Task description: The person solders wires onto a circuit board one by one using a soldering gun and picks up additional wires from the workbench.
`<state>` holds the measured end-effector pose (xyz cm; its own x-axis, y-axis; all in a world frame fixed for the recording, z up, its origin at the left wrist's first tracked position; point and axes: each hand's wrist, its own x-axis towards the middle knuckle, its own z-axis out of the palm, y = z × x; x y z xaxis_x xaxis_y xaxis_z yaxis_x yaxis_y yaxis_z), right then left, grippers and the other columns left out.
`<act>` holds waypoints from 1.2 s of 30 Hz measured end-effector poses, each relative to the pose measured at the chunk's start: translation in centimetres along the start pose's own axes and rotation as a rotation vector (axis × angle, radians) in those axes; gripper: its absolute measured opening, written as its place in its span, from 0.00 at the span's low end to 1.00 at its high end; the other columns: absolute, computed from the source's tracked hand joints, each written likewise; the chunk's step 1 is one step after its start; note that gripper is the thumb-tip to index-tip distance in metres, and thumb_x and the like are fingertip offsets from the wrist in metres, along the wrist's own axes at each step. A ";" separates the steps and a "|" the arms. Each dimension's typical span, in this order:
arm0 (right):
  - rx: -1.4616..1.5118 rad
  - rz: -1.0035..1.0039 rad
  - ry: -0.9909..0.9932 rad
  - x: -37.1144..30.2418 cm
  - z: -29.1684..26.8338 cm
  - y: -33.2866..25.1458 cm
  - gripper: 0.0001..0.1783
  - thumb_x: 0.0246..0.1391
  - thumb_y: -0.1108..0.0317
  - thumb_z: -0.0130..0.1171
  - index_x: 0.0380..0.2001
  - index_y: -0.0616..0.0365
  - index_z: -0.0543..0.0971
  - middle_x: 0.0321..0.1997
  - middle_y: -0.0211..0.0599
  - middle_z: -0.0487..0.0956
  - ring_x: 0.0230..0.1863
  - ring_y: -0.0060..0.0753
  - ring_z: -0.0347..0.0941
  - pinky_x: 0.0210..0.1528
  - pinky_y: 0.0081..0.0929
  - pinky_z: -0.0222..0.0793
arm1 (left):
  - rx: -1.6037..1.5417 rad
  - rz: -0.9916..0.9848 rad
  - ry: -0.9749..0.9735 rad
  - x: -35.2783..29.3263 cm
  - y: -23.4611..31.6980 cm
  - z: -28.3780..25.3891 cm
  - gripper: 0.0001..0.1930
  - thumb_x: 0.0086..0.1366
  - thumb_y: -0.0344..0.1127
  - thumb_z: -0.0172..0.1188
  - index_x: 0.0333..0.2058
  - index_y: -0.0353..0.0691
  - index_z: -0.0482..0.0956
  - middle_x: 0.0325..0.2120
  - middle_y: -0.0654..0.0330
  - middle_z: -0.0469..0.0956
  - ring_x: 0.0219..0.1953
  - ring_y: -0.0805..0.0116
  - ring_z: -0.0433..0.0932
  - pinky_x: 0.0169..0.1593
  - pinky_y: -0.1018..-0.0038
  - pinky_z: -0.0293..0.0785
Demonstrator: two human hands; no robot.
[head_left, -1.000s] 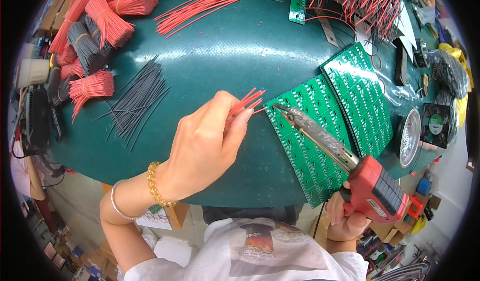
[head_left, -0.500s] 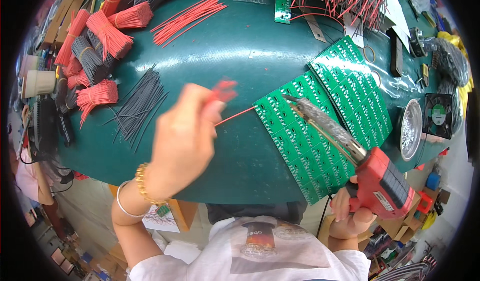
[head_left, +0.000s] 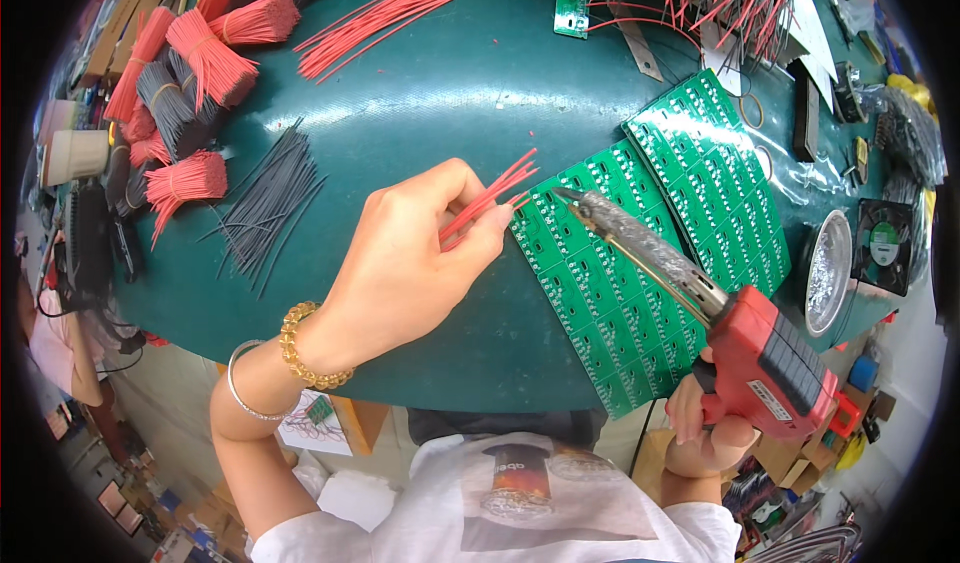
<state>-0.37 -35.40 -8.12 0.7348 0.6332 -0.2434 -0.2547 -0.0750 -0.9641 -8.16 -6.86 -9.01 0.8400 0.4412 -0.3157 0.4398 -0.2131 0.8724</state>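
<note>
Left hand: the left hand [head_left: 400,273] pinches a small bunch of short red wires [head_left: 490,198] between thumb and fingertips, their ends fanned toward the near-left corner of the green circuit board panel [head_left: 600,283].
Right hand: the right hand [head_left: 705,433] is wrapped round the grip of a red soldering gun [head_left: 770,363] off the table's near edge; its long grey barrel slants up-left, the tip [head_left: 565,195] over the panel's far-left corner, just beside the wire ends.
Step in hand: by my reading, one wire end is being brought to a pad on the panel for soldering; whether it touches yet cannot be told.
Next move calls for: a steady wire end on the pad and the tip brought down against both, as I judge it.
Second panel: another green panel [head_left: 715,178] lies touching the first on its right.
Wire stock: bound red and black bundles [head_left: 195,68] at the green table's [head_left: 450,93] far-left edge; loose black wires [head_left: 265,203] and loose red wires [head_left: 375,18] nearby.
Labels: a white rectangular label [head_left: 770,400] sits on the gun's near lower side; a round label marks the hub of the black fan [head_left: 883,245] at the right edge.
Round tin: a shiny tin [head_left: 830,273] lies beside the fan.
</note>
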 end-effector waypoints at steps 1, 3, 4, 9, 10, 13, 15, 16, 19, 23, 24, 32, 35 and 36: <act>-0.010 0.019 0.027 0.1 0.2 0.1 0.50 0.42 0.35 0.59 0.49 0.75 0.62 0.08 0.28 0.65 0.08 0.23 0.59 0.13 0.19 0.56 | -0.032 0.003 0.012 0.0 -0.2 0.1 0.07 0.61 0.28 0.56 0.25 0.35 0.68 0.20 0.72 0.65 0.18 0.91 0.55 0.18 0.85 0.48; -0.021 0.040 0.056 0.2 0.6 0.0 0.50 0.40 0.34 0.59 0.47 0.76 0.63 0.08 0.28 0.64 0.08 0.23 0.59 0.13 0.19 0.55 | -0.048 0.009 0.007 0.1 -0.4 0.1 0.08 0.61 0.28 0.56 0.25 0.35 0.68 0.20 0.72 0.65 0.17 0.91 0.55 0.18 0.85 0.48; -0.016 0.042 0.079 0.3 0.9 -0.2 0.50 0.40 0.35 0.59 0.46 0.76 0.63 0.08 0.28 0.64 0.08 0.23 0.59 0.13 0.18 0.55 | -0.065 0.018 0.002 0.2 -0.5 0.1 0.08 0.61 0.28 0.56 0.25 0.35 0.68 0.20 0.72 0.65 0.17 0.92 0.55 0.18 0.85 0.47; -0.105 0.020 0.115 0.1 0.6 0.5 0.48 0.40 0.36 0.60 0.44 0.76 0.64 0.08 0.27 0.63 0.08 0.22 0.58 0.13 0.18 0.54 | -0.037 -0.009 -0.010 0.4 0.1 0.0 0.08 0.61 0.28 0.56 0.24 0.35 0.68 0.19 0.72 0.65 0.17 0.91 0.54 0.18 0.85 0.47; -0.170 -0.049 0.095 -0.2 -0.4 1.2 0.47 0.41 0.37 0.60 0.44 0.76 0.64 0.08 0.27 0.63 0.08 0.21 0.58 0.13 0.18 0.55 | -0.009 0.007 -0.011 0.3 0.3 -0.1 0.08 0.61 0.28 0.56 0.24 0.35 0.68 0.19 0.72 0.64 0.17 0.91 0.54 0.18 0.85 0.47; -0.136 -0.061 0.078 -0.3 0.1 0.7 0.47 0.43 0.37 0.59 0.46 0.75 0.63 0.08 0.26 0.63 0.08 0.21 0.58 0.14 0.18 0.55 | -0.021 0.016 -0.005 0.3 0.0 -0.1 0.08 0.61 0.28 0.56 0.24 0.34 0.68 0.18 0.72 0.64 0.17 0.91 0.54 0.17 0.85 0.47; -0.041 -0.006 0.084 -0.1 0.4 0.3 0.47 0.44 0.37 0.58 0.47 0.75 0.62 0.08 0.25 0.63 0.08 0.20 0.58 0.14 0.18 0.56 | -0.031 0.026 -0.006 0.4 -0.1 0.0 0.08 0.61 0.28 0.56 0.24 0.34 0.68 0.19 0.72 0.65 0.17 0.91 0.54 0.17 0.85 0.47; -0.007 -0.059 0.084 0.1 0.3 0.3 0.47 0.45 0.37 0.57 0.48 0.75 0.61 0.08 0.25 0.63 0.08 0.20 0.59 0.14 0.18 0.56 | -0.043 0.036 -0.008 0.4 -0.1 0.0 0.08 0.61 0.28 0.56 0.24 0.34 0.68 0.19 0.72 0.65 0.17 0.91 0.55 0.17 0.85 0.47; 0.020 -0.100 0.082 0.1 0.1 0.3 0.48 0.47 0.37 0.55 0.51 0.75 0.57 0.08 0.24 0.63 0.08 0.21 0.60 0.14 0.18 0.57 | -0.008 0.026 -0.010 0.4 -0.1 0.0 0.08 0.61 0.29 0.56 0.25 0.34 0.68 0.19 0.72 0.65 0.17 0.91 0.55 0.18 0.85 0.48; 0.027 -0.075 0.055 0.2 -0.1 0.3 0.48 0.48 0.37 0.54 0.51 0.75 0.58 0.08 0.23 0.63 0.08 0.20 0.60 0.13 0.17 0.57 | -0.004 0.015 -0.007 0.4 -0.2 -0.1 0.08 0.61 0.29 0.56 0.25 0.34 0.68 0.20 0.71 0.65 0.18 0.92 0.55 0.18 0.85 0.48; 0.019 -0.074 0.038 0.1 -0.1 0.2 0.47 0.48 0.37 0.54 0.51 0.75 0.58 0.08 0.23 0.63 0.08 0.19 0.59 0.13 0.17 0.57 | 0.001 0.029 -0.011 0.5 -0.3 -0.1 0.08 0.62 0.29 0.56 0.25 0.34 0.69 0.19 0.70 0.66 0.17 0.91 0.57 0.18 0.86 0.50; 0.070 -0.115 0.156 0.2 -0.2 0.1 0.48 0.48 0.36 0.53 0.50 0.75 0.59 0.07 0.22 0.62 0.07 0.18 0.57 0.12 0.16 0.55 | 0.145 0.117 0.201 1.1 1.6 -2.3 0.07 0.61 0.28 0.56 0.25 0.34 0.71 0.19 0.65 0.72 0.17 0.84 0.66 0.21 0.86 0.62; 0.044 -0.109 0.202 0.1 0.4 0.2 0.48 0.46 0.35 0.54 0.48 0.76 0.61 0.07 0.23 0.62 0.07 0.17 0.56 0.12 0.15 0.53 | -0.053 0.108 -0.075 2.0 0.4 -0.9 0.06 0.60 0.27 0.57 0.25 0.34 0.71 0.20 0.68 0.71 0.20 0.86 0.65 0.23 0.87 0.61; 0.015 -0.119 0.273 0.2 0.7 0.3 0.48 0.45 0.34 0.55 0.47 0.76 0.62 0.07 0.24 0.62 0.07 0.17 0.56 0.12 0.15 0.53 | -0.108 -0.024 -0.106 2.2 0.9 -0.2 0.06 0.59 0.26 0.58 0.25 0.34 0.71 0.21 0.70 0.70 0.23 0.88 0.64 0.25 0.88 0.60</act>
<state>-0.77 -34.78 -8.38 0.9013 0.4061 -0.1507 -0.1647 -0.0003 -0.9863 -5.97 -5.87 -8.84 0.8611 0.3489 -0.3698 0.4283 -0.1060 0.8974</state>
